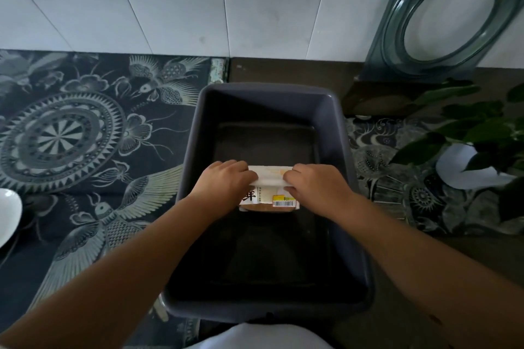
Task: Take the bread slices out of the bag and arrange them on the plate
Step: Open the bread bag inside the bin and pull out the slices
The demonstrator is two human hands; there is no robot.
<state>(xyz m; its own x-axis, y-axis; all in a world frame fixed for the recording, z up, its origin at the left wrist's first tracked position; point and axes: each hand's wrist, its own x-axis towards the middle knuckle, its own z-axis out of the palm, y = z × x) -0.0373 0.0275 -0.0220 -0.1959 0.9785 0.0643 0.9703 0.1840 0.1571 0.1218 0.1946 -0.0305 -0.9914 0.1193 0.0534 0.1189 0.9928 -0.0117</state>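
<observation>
The bench [283, 71] runs along a white tiled wall and carries a patterned cloth [71, 136] and a dark tub [337, 127]. Inside the tub, the left hand [226, 181] and right hand [314, 187] both pinch the top of the bag [269, 193], which stands on the tub floor with the bread inside. Step in hand: opening the bag. Next, judged: part the top, then lift slices clear. A white plate [8, 215] shows at the left edge, well apart. The tub walls limit sideways travel; a plant [467, 133] crowds the right.
</observation>
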